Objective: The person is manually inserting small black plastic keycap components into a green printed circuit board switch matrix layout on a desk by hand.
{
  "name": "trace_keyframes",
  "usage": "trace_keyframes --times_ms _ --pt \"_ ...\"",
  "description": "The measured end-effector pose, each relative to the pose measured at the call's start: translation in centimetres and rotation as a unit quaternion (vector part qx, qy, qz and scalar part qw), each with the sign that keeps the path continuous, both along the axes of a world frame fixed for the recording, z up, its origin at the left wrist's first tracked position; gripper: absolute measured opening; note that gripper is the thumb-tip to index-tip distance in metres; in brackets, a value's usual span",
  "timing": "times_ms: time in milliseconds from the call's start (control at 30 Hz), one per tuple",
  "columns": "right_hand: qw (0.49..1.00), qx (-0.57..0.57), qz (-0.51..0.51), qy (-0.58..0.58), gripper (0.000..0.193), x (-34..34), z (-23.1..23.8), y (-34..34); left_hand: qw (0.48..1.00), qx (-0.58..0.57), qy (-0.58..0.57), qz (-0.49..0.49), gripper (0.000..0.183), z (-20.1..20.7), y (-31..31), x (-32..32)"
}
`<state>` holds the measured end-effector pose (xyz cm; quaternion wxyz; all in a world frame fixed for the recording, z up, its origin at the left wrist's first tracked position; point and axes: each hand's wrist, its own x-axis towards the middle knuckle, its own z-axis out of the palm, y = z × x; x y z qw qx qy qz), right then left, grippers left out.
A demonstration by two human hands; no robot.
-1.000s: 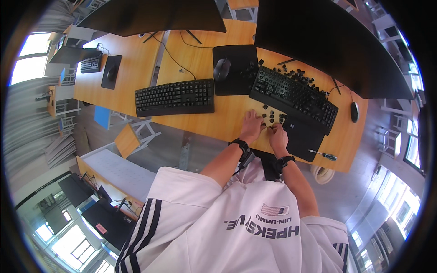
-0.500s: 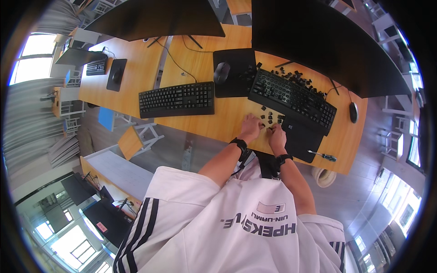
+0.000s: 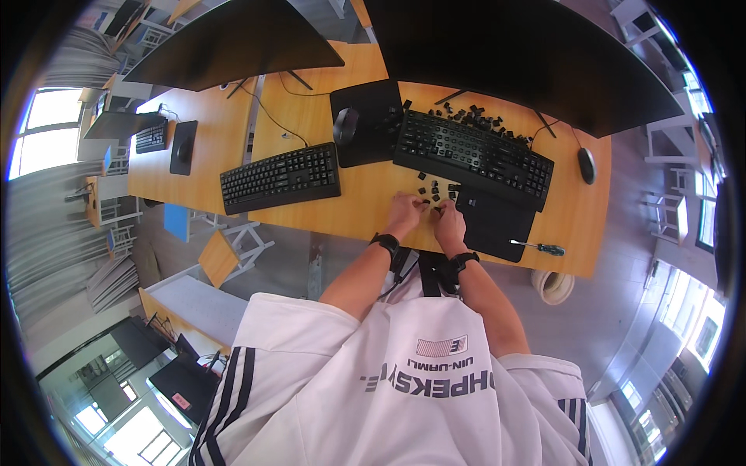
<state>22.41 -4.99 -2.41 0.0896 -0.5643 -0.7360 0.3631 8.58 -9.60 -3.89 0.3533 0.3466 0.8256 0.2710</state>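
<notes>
Near the front edge of the desk, my two hands are close together with their fingertips almost meeting. My left hand (image 3: 406, 213) is closed in a pinch, a small black keycap at its fingertips. My right hand (image 3: 449, 225) is also pinching what looks like a black keycap, mostly covered by the fingers. Several loose black keycaps (image 3: 435, 189) lie on the wood just beyond the fingertips. Farther back is a black keyboard (image 3: 474, 151), set at a slant, with some keys seemingly stripped of their caps. A heap of keycaps (image 3: 482, 120) lies along its far edge.
A black mat (image 3: 497, 225) lies right of my hands, with a screwdriver (image 3: 550, 249) across its edge. Another keyboard (image 3: 281, 177) is to the left. One mouse (image 3: 346, 123) rests on a mouse pad, another (image 3: 586, 165) at far right. Large monitors (image 3: 536, 62) stand behind.
The whole view has shifted, so the desk sits farther left in the picture. My hands stay over the same spot by the loose keycaps, fingertips now slightly closer together.
</notes>
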Motion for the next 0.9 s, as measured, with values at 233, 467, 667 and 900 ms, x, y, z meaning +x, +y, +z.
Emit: trace_keyframes --times_ms 233,467,667,900 --pt "1.0 -0.007 0.011 0.027 0.026 1.4 0.7 0.2 0.979 0.018 -0.181 0.087 0.033 1.8 -0.1 -0.8" --pt "0.993 -0.038 0.009 0.11 0.031 0.2 3.9 0.7 0.949 0.017 -0.301 0.089 0.026 3.2 -1.0 -1.4" --pt "0.976 -0.104 0.029 0.189 0.031 0.2 4.9 0.9 0.936 -0.061 -0.346 0.007 0.035 5.0 -1.4 -2.5" --pt "0.98 -0.109 -0.017 0.168 0.026 0.3 4.1 0.6 0.937 -0.044 -0.348 -0.005 0.03 3.9 -1.9 -2.5"
